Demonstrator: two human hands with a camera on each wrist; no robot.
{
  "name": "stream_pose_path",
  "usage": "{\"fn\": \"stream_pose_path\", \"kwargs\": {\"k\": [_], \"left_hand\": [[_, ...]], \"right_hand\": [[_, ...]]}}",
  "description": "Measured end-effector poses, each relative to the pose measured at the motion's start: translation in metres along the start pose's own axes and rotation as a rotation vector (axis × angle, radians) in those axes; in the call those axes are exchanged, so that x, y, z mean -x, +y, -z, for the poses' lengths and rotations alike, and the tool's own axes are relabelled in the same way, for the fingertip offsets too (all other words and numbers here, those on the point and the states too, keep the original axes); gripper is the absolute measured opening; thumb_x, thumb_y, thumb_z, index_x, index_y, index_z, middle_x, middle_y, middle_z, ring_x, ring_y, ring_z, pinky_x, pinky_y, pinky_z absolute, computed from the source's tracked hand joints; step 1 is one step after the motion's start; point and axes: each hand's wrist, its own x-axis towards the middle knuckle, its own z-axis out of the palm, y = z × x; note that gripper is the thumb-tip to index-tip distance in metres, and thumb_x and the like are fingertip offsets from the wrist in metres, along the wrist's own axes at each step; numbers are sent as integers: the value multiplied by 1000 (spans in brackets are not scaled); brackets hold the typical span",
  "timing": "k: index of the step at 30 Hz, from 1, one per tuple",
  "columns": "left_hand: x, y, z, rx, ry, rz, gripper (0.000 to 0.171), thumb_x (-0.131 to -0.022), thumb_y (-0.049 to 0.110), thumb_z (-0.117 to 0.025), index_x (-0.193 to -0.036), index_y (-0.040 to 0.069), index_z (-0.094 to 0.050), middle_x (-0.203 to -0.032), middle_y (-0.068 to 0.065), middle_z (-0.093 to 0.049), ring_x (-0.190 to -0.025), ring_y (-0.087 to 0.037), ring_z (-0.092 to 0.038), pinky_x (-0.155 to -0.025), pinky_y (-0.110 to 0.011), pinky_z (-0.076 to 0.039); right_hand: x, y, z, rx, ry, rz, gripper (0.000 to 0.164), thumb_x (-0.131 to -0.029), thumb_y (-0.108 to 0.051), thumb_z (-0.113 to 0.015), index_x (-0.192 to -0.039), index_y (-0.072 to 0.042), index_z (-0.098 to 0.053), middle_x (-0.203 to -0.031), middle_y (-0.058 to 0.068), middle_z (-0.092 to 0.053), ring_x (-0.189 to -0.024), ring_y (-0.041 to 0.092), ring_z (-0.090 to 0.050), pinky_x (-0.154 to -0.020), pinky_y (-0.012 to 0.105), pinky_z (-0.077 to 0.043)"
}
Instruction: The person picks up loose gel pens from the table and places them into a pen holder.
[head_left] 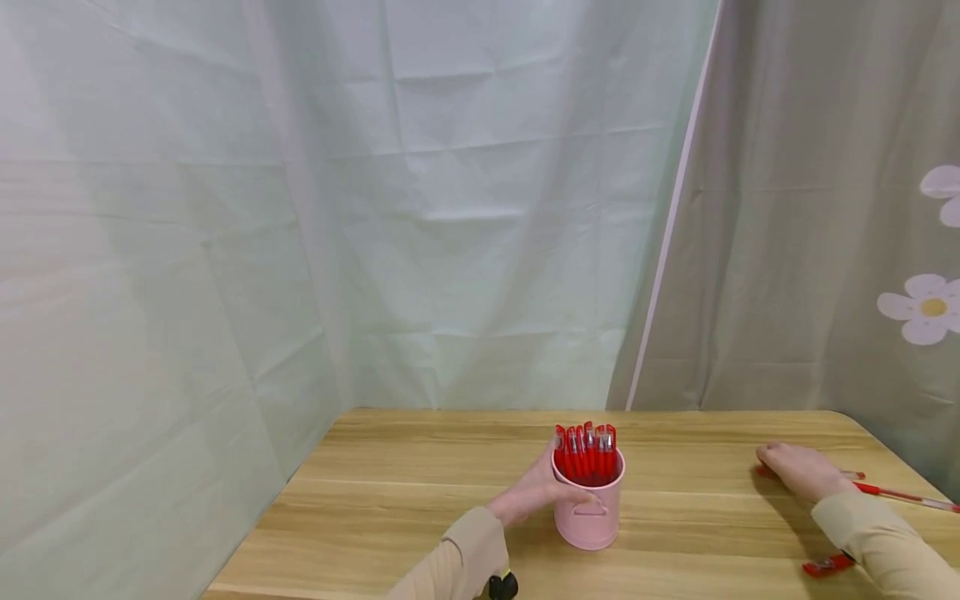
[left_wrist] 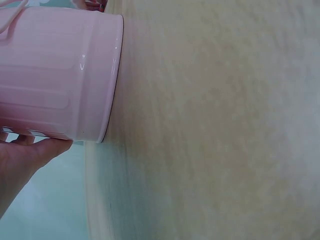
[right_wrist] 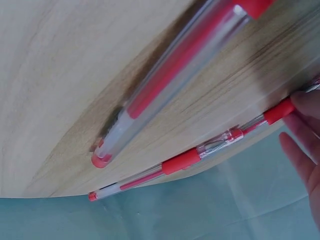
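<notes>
A pink metal pail (head_left: 588, 521) with a small side handle stands upright on the wooden table, holding several red capped pens (head_left: 588, 450). My left hand (head_left: 542, 490) grips the pail from its left side; in the left wrist view, the fingers (left_wrist: 47, 150) press against its wall. At the right, my right hand (head_left: 802, 468) is down at the table over a clear-barrelled red gel pen (head_left: 853, 475). In the right wrist view, thumb and fingers pinch that pen near its red grip (right_wrist: 280, 110). My palm is hidden there.
Two more red pens lie on the table: one (head_left: 907, 497) right of my right hand, another (head_left: 828, 565) partly under my right sleeve (head_left: 873, 533). Pale curtains (head_left: 487, 250) hang behind the wooden table (head_left: 420, 467), and a grey flowered curtain (head_left: 780, 250) hangs at the right.
</notes>
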Motion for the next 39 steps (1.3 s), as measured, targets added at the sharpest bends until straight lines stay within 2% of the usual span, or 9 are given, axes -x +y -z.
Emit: {"fn": "stream_pose_path", "kwargs": {"k": [4,7,13,19,23,26,29,33,39], "left_hand": [[0,1,-1,-14,3,18,98,-69,11,-78,-143,17,-13,-131,8,-37,-116,-11,-39,-97,-37,-29],[-1,1,-1,-9,-2,21,98,-70,11,-78,-143,16,-12,-132,7,-37,-116,-12,-39,-97,-38,-28],[-2,0,0,3,7,16,97,-68,12,-79,-142,17,-15,-130,9,-38,-116,-12,-39,-96,-36,-30],[-2,0,1,16,3,6,95,-68,12,-79,-140,18,-18,-127,9,-40,-114,-11,-41,-95,-34,-31],[-2,-1,1,23,0,5,94,-67,11,-79,-140,17,-19,-127,8,-41,-114,-12,-41,-95,-34,-31],[-1,-1,1,22,2,9,92,-67,12,-79,-139,18,-21,-127,8,-41,-113,-12,-41,-95,-35,-31],[0,-1,1,26,-1,4,90,-67,12,-79,-137,18,-23,-126,8,-43,-112,-12,-43,-95,-35,-31],[1,-2,2,36,-8,-6,88,-67,12,-79,-135,21,-25,-124,9,-44,-112,-11,-43,-94,-34,-31],[1,-1,1,24,-5,1,86,-67,13,-79,-134,21,-26,-125,8,-44,-112,-12,-43,-94,-35,-31]], "right_hand": [[-3,0,1,-17,19,49,29,-72,8,-54,-69,-17,-41,-65,-9,-33,-55,6,-36,-49,27,-33],[-5,0,-1,-12,48,93,28,-72,8,-56,-70,-17,-43,-66,-10,-35,-55,6,-39,-48,28,-35],[-14,-1,-3,74,142,161,26,-68,11,-64,-73,-10,-49,-68,-5,-38,-57,13,-44,-48,30,-39],[-25,-12,4,58,164,166,34,-63,8,-75,-80,-7,-50,-72,-3,-38,-57,12,-42,-47,27,-38],[-32,-22,8,7,174,146,32,-65,11,-71,-89,-4,-54,-75,-5,-40,-55,6,-36,-46,23,-36],[-37,-31,13,-35,138,97,32,-72,10,-64,-100,-1,-56,-80,-1,-50,-61,10,-46,-53,28,-43],[-41,-41,19,-52,117,78,35,-77,9,-59,-110,2,-53,-94,8,-58,-80,23,-57,-68,39,-47],[-50,-54,25,-75,155,100,37,-79,9,-56,-115,2,-53,-106,15,-59,-94,32,-56,-77,44,-45],[-62,-70,32,-124,176,111,32,-83,5,-57,-114,1,-55,-108,13,-59,-96,29,-56,-79,43,-45]]}}
